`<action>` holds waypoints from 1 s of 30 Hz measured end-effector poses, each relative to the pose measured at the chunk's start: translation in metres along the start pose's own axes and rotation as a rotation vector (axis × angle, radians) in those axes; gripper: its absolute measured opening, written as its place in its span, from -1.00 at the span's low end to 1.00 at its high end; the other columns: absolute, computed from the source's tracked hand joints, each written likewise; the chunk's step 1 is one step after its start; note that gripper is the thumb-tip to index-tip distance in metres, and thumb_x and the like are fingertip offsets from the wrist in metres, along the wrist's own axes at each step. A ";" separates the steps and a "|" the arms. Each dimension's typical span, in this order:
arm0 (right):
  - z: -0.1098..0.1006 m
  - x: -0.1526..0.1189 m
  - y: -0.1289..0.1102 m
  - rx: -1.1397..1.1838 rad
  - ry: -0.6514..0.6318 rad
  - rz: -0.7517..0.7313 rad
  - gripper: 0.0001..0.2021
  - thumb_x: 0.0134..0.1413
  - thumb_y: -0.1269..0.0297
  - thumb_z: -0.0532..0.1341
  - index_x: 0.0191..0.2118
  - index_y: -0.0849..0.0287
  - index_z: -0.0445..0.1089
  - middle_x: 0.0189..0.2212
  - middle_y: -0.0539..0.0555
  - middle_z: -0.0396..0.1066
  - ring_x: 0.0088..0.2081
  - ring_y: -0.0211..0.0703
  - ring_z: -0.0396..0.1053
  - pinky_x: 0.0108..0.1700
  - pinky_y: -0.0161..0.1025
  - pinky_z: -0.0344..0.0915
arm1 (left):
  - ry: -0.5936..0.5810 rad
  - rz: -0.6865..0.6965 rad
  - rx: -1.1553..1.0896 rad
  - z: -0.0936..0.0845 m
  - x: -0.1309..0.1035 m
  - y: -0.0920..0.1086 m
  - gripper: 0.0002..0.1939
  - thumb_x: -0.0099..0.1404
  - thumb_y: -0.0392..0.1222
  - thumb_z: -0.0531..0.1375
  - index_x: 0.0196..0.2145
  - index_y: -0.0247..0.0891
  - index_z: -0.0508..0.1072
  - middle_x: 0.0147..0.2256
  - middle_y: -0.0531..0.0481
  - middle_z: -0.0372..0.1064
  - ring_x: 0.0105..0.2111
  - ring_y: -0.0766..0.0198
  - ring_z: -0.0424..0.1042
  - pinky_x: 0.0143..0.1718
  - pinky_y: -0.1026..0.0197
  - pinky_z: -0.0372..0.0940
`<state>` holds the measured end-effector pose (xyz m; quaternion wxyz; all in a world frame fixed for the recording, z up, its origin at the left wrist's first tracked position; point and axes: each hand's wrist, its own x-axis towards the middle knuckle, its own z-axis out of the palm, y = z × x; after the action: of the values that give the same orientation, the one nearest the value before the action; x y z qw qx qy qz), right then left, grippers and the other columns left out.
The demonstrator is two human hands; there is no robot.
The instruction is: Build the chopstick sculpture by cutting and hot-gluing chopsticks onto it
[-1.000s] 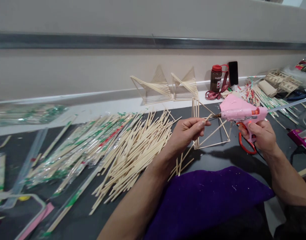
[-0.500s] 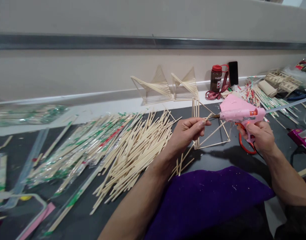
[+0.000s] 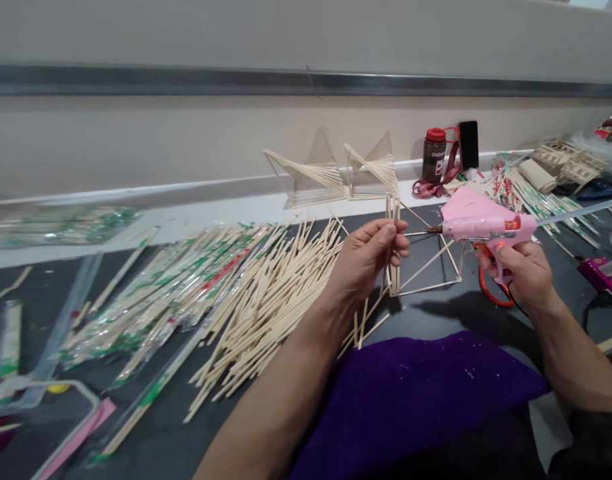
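My right hand (image 3: 525, 268) is wrapped round the handle of a pink hot glue gun (image 3: 486, 227), its nozzle pointing left and a clear glue stick out of its back. My left hand (image 3: 369, 250) is closed in a pinch on a thin wooden stick (image 3: 389, 257), mostly hidden by the fingers, a little left of the nozzle. Behind and below the hands stands an open frame of wooden sticks (image 3: 429, 289) on the dark table. An orange-red loop (image 3: 487, 293) shows under the gun.
Loose wooden sticks (image 3: 266, 307) lie heaped left of my arm, beside plastic-wrapped chopsticks (image 3: 186, 280). Two twisted stick models (image 3: 316, 177) stand by the wall. A bottle (image 3: 433, 160) and phone (image 3: 469, 145) are at the back. Purple cloth (image 3: 436, 393) covers the near edge.
My left hand has drawn back left and slightly up from the nozzle, turning with the stick. The glue gun stays almost where it was.
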<state>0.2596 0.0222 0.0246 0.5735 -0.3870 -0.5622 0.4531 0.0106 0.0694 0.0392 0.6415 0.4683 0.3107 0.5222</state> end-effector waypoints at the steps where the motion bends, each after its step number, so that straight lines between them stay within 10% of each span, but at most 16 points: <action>1: 0.000 0.000 0.000 0.003 -0.008 -0.002 -0.66 0.07 0.03 0.33 -0.50 0.23 0.49 -0.59 0.04 0.38 -0.61 -0.34 0.20 -0.61 -0.34 0.03 | 0.019 0.002 -0.046 0.000 0.001 0.002 -0.70 0.04 -0.01 0.43 -0.34 -0.23 0.56 -0.50 0.06 0.49 -0.52 0.38 0.43 -0.55 0.37 0.26; 6: 0.003 -0.002 -0.002 0.012 -0.065 -0.004 -0.70 0.09 0.09 0.31 -0.50 0.22 0.48 -0.58 0.04 0.37 -0.62 -0.35 0.17 -0.61 -0.33 0.02 | 0.168 0.115 -0.120 -0.002 0.005 0.012 -0.86 0.18 -0.12 0.37 -0.38 -0.18 0.50 -0.30 0.03 0.59 -0.25 0.28 0.54 -0.27 0.26 0.41; 12: 0.006 -0.003 0.000 0.018 -0.079 -0.012 -0.70 0.06 0.09 0.33 -0.53 0.22 0.48 -0.61 0.05 0.38 -0.60 -0.32 0.22 -0.58 -0.33 0.08 | 0.390 0.203 -0.184 -0.016 0.010 0.021 -0.83 0.31 -0.04 0.27 -0.33 -0.18 0.54 -0.42 0.05 0.55 -0.65 0.51 0.28 -0.71 0.46 0.04; 30: 0.016 -0.010 0.010 -0.019 -0.053 -0.003 -0.68 0.06 0.16 0.30 -0.61 0.20 0.38 -0.62 0.04 0.35 -0.59 -0.30 0.19 -0.55 -0.31 0.10 | 0.466 -0.040 -0.658 -0.013 0.008 0.049 -0.71 0.50 -0.27 -0.01 -0.22 -0.25 0.52 -0.52 0.06 0.45 -0.67 0.57 0.35 -0.75 0.59 0.13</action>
<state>0.2435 0.0142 0.0131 0.5554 -0.3794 -0.5821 0.4568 -0.0179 0.0817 0.0806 0.6795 0.1010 0.2731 0.6734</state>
